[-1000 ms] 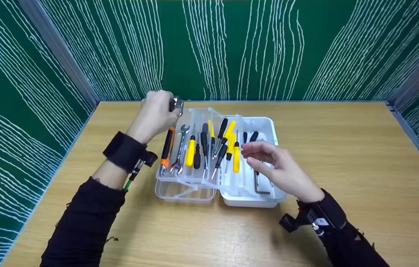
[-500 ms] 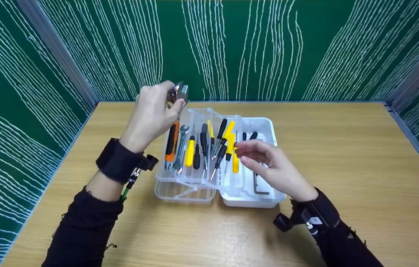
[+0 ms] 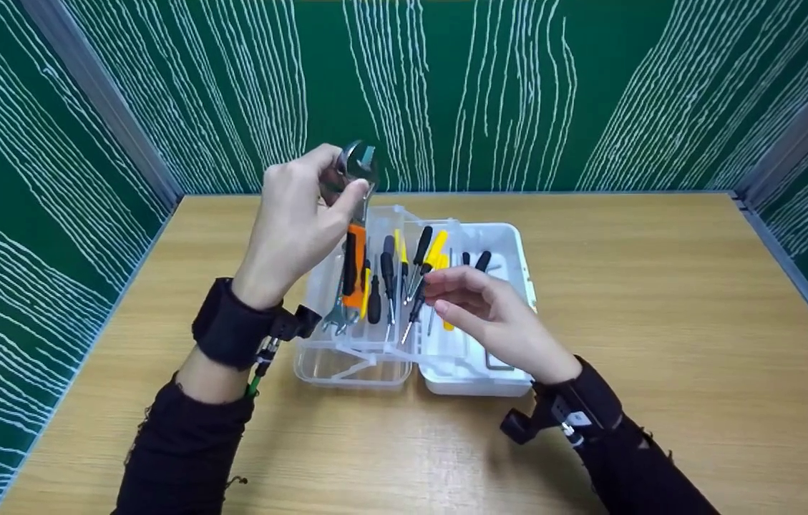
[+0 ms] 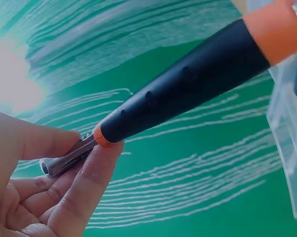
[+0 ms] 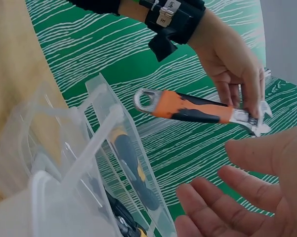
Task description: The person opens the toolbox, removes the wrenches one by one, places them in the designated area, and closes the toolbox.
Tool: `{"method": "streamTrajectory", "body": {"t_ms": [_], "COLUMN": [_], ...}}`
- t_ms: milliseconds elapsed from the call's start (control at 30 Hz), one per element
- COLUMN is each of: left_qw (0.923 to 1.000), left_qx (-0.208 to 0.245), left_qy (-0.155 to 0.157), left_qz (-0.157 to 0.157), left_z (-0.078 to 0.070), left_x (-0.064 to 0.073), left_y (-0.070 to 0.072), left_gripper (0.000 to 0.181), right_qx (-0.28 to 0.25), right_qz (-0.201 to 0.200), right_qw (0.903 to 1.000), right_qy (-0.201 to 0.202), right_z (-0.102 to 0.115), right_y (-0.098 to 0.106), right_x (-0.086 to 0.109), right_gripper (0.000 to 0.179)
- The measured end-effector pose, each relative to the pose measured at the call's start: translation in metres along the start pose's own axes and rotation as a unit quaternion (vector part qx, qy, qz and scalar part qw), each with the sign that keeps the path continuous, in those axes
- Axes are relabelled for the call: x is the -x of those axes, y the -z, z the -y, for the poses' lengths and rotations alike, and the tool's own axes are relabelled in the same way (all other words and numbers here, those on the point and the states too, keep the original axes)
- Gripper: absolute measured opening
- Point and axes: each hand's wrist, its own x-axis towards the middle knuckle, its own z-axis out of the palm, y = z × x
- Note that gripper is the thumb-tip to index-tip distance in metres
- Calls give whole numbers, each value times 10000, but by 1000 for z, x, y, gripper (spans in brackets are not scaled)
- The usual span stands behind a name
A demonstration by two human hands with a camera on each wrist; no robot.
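An adjustable wrench (image 3: 356, 265) with an orange and black handle is raised above the left side of the toolbox (image 3: 407, 352). My left hand (image 3: 296, 222) pinches it near its metal head, and the handle hangs downward. In the left wrist view, the thumb and fingers (image 4: 91, 173) close round the metal neck beside the black grip. My right hand (image 3: 500, 315) hovers over the white part of the toolbox, fingers loosely bent and holding nothing. In the right wrist view, that hand's fingers (image 5: 237, 197) are near the wrench head but apart from it.
Several screwdrivers (image 3: 375, 300) with black or yellow handles lie in the clear trays. An open-end wrench (image 3: 336, 318) lies at the left, partly behind the adjustable wrench. A hex key (image 3: 498, 367) is in the white base. Green, white-lined panels (image 3: 439, 93) stand behind the wooden table (image 3: 633, 286).
My left hand has lifted the adjustable wrench up and slightly right out of the left tray. My right hand has moved left over the toolbox.
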Motion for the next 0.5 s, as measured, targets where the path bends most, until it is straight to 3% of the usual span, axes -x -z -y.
{"method": "streamTrajectory", "body": {"t_ms": [200,500], "left_qw": [9980,9882], "left_qx": [590,1494], "left_qy": [2,-62], "left_qz": [-233,-335], "left_z": [-5,-3], "left_x": [4,12], "left_y": [-6,-23], "left_gripper": [15,20], "right_qx": [-81,-196], "right_qz": [107,137], "right_qw": [9999,9997], "right_qy": [76,-14], "right_z": [0,2], "right_y": [-3,-5], "right_x": [-1,1], "right_gripper": [40,40]}}
